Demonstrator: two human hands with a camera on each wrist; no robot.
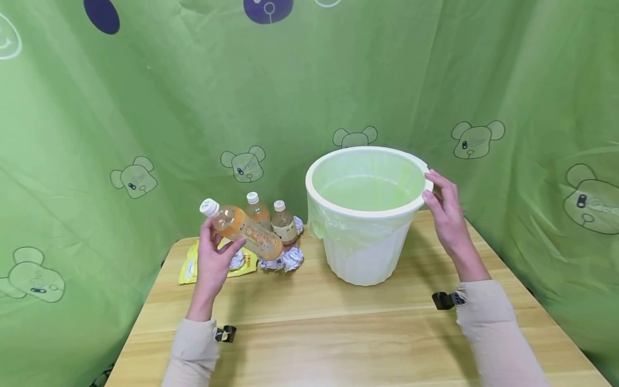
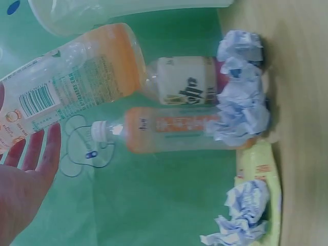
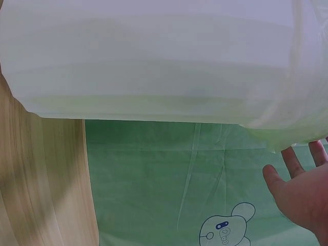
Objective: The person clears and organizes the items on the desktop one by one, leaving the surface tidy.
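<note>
A clear plastic bottle (image 1: 251, 234) with orange bands and a white cap is tilted in my left hand (image 1: 213, 263), cap up and to the left. The thumb lies across its front, with fingers behind it. My right hand (image 1: 447, 215) holds the right rim of a white trash bin (image 1: 365, 252) by thumb and fingers. A thin translucent liner (image 1: 338, 234) hangs over the bin's edge. In the right wrist view, some fingers (image 3: 291, 161) extend beside the liner. Behind the held bottle stand another orange-banded bottle (image 2: 174, 128) and a smaller pale-labelled bottle (image 2: 187, 80).
Crumpled paper balls (image 1: 292, 259) lie at the bottles' bases. More crumpled paper (image 2: 241, 212) sits on a yellow wrapper (image 1: 188, 266) at the back left of the wooden table (image 1: 333, 333). A green curtain (image 1: 290, 97) with bear prints hangs behind and along both sides.
</note>
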